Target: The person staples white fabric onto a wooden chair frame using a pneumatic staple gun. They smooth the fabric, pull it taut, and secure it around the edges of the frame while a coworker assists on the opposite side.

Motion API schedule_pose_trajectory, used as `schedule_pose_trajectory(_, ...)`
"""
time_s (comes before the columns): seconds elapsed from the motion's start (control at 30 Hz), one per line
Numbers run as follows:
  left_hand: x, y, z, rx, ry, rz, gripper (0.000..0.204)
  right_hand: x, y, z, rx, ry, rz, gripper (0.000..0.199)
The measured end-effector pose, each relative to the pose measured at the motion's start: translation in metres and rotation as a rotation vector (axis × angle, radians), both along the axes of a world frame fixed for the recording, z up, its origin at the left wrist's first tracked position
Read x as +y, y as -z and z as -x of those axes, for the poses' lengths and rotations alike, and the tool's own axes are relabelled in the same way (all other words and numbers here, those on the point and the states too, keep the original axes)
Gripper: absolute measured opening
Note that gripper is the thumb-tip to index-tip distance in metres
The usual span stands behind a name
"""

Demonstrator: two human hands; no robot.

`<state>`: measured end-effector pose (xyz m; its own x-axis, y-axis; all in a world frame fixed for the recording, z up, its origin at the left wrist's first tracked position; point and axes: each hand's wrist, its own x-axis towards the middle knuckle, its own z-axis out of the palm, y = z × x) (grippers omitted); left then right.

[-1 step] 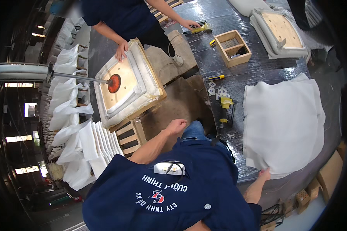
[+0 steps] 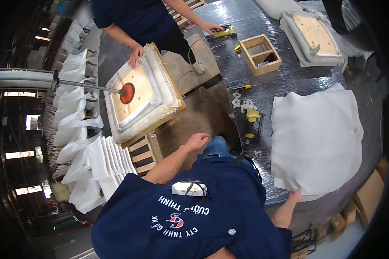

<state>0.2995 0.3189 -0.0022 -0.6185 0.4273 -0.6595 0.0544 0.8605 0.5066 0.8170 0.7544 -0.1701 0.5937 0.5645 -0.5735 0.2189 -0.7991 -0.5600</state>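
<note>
My right hand (image 2: 295, 195), at the table's near edge, has its fingers closed on the lower edge of a stack of white fabric sheets (image 2: 317, 138). The sheets lie flat on the dark, plastic-wrapped table (image 2: 229, 64). My left hand (image 2: 198, 141) hangs over my blue-jeaned thigh, its fingers curled in and nothing showing in them. A yellow and black staple gun (image 2: 251, 123) lies between my body and the sheets. Small white paper tags (image 2: 248, 105) and a yellow utility knife (image 2: 242, 87) are just beyond it.
A co-worker's hand (image 2: 135, 57) rests on a padded wooden seat panel (image 2: 142, 93) beneath a rod with a red disc (image 2: 127, 93); the other touches a second staple gun (image 2: 224, 32). A wooden box (image 2: 260, 55), stacked padded panels (image 2: 317, 36) and white-wrapped pieces (image 2: 75, 125) stand around.
</note>
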Motion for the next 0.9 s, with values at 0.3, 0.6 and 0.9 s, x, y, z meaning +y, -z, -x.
schedule_pose_trajectory(0.3,-0.036,0.044,-0.001,0.015,0.075,0.018,0.041,0.014,0.015,-0.010,-0.137,-0.120,-0.157,0.025)
schedule_pose_trajectory(0.6,-0.059,0.062,0.003,-0.057,0.033,0.072,0.043,-0.017,0.006,0.012,0.027,0.073,-0.092,0.024)
schedule_pose_trajectory(0.9,-0.021,0.082,0.003,-0.076,0.051,-0.062,0.043,-0.001,-0.122,0.106,0.723,0.242,-0.664,0.069)
